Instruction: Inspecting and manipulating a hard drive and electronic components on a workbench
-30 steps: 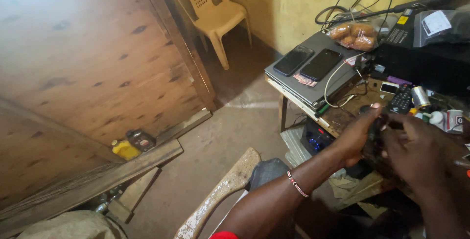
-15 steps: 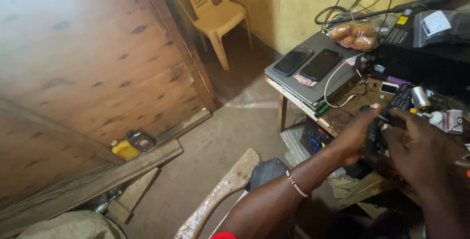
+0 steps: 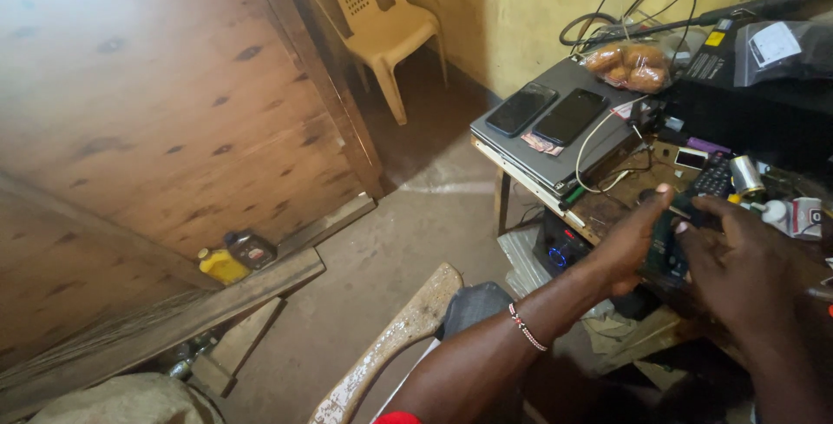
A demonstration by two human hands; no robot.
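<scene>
Person's arms, seen from the head camera. Left hand (image 3: 629,246): bare, no rings or glove visible; thumbnail short and pale. Left forearm bare to the lower frame edge, with a thin beaded bracelet (image 3: 525,327) at the wrist, its beads pale with red ones among them. A small patch of red sleeve (image 3: 397,418) shows at the bottom edge, by the upper arm. Right hand (image 3: 737,259): bare, nails short, no ring seen; right forearm bare, no wristband or sleeve in view.
</scene>
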